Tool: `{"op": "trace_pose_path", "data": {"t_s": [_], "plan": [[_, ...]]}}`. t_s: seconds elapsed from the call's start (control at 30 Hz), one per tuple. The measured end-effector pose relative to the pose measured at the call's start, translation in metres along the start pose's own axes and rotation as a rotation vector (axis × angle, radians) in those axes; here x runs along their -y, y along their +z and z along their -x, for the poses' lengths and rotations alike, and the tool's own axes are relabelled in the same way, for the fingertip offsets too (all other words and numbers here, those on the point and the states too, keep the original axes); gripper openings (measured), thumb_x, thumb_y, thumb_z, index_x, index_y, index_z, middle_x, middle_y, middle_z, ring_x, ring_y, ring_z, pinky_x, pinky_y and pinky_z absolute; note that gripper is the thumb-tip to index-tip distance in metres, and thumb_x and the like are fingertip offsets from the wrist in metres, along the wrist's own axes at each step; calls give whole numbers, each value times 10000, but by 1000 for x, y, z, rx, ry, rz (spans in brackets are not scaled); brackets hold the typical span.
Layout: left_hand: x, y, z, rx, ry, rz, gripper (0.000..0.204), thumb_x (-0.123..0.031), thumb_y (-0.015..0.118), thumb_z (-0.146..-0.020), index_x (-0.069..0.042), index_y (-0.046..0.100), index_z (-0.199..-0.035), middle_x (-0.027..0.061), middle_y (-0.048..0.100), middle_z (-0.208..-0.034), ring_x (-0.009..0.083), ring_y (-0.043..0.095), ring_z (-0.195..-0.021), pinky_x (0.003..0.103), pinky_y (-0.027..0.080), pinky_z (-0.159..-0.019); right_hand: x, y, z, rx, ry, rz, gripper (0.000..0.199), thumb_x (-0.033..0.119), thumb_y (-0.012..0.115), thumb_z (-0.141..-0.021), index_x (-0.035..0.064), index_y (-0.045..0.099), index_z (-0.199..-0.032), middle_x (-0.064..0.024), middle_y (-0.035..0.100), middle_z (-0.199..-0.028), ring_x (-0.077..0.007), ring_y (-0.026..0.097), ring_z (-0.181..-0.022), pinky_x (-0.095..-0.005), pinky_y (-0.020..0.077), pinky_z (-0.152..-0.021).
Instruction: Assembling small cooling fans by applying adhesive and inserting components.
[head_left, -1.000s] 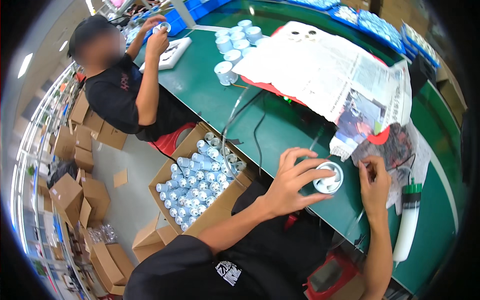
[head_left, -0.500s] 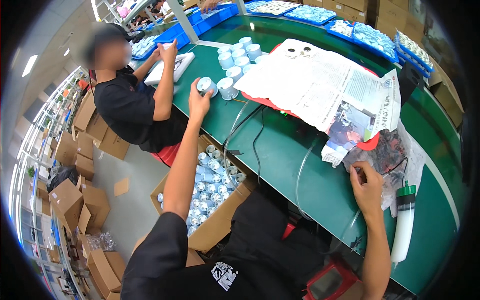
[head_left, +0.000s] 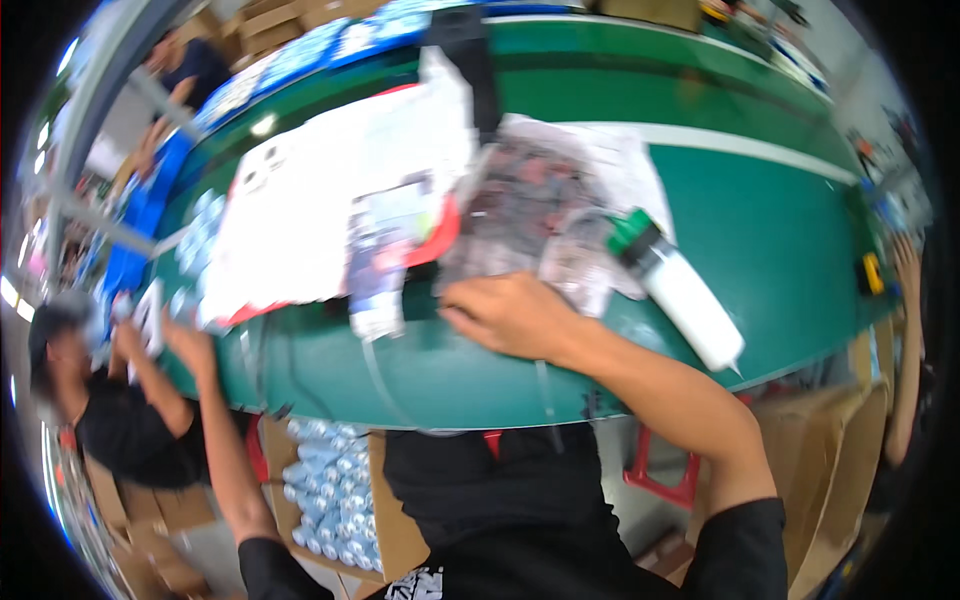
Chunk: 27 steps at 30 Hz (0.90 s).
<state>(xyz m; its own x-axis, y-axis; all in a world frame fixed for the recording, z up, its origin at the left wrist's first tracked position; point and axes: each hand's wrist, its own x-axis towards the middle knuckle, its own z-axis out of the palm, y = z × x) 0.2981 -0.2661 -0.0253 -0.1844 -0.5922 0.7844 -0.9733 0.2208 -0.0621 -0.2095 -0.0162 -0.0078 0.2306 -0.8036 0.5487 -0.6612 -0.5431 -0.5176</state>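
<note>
Starting at the left end of the green bench (head_left: 790, 270), I see a co-worker (head_left: 135, 440) in a black shirt beside a flat white block (head_left: 148, 315). Next comes the person's left hand (head_left: 190, 345), over the near-left corner; a pale blue cup (head_left: 183, 303) sits just beyond its fingers, toward the back edge. Blur hides whether they touch, whether those fingers are apart or together, and which way the cup's long axis runs. The left hand is far nearer to it than the right.

Farther back along the left edge, smooth, rounded cups (head_left: 203, 232) cluster. Below the near edge, a cardboard carton (head_left: 400, 505) holds many more. Creased newspaper (head_left: 310, 210) drapes over a glossy, curved red rim (head_left: 435, 240).

Near the middle of the near edge is the right hand (head_left: 510, 315), fingers curled; whether they pinch anything I cannot tell. Behind it spreads a crinkled, dark-stained sheet (head_left: 530, 195). To its right, a cylindrical cartridge (head_left: 690, 305) with white contents and a green cap lies slantwise, narrow tip toward the near edge.
</note>
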Motion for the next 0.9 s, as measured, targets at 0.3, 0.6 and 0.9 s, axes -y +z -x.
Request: {"op": "trace_pose_path", "data": {"t_s": [0.3,0.6,0.9], "plan": [[-9,-28,38,142,-335,238,294,-195,441,-996,10,513,-1194,310,611,-1017,367,626,-881,480,491,-707,5,-5,4,25,-26,111,131,194,611,-890,64,591,-883,-80,633,-746,-289,650,-664,-411,522,-557],[5,-42,52,349,-339,346,563,-404,423,-1036,36,436,-686,81,343,-579,157,331,-553,380,293,-512,16,-2,-4,5,-96,64,180,185,646,-863,68,564,-753,-68,569,-660,-272,619,-597,-385,494,-513],[-48,-64,40,360,-306,102,525,-380,440,-1001,38,630,-747,264,613,-729,449,604,-675,520,442,-617,12,-19,-7,-160,45,1,266,76,682,-818,26,506,-625,-114,497,-572,-276,502,-465,-375,394,-454]]}}
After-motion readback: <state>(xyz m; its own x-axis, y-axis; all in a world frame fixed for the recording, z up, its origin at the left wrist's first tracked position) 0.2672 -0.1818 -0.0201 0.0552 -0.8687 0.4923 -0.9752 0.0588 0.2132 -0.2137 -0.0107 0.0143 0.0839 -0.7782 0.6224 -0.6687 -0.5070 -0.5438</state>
